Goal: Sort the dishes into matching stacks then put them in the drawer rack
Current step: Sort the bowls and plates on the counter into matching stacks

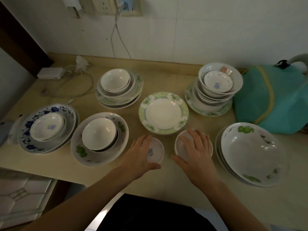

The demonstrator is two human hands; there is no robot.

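Low in the frame's centre, the left hand point(141, 153) curls its fingers and thumb around a small white saucer point(155, 150) bearing a blurred blue mark. Just right, the right hand point(195, 150) spreads its fingers over a plain white small bowl point(180, 145), thumb gripping its near rim. No legible writing.

My left hand point(141, 152) grips a small saucer point(155, 150) with a blue mark; my right hand point(195, 147) covers and holds a small bowl point(181, 144). Both are low over the desk point(166, 179), just in front of a lone green-rimmed plate point(163, 113). Mixed stacks of bowls and plates stand around, with a teal cloth point(273, 97) at right.
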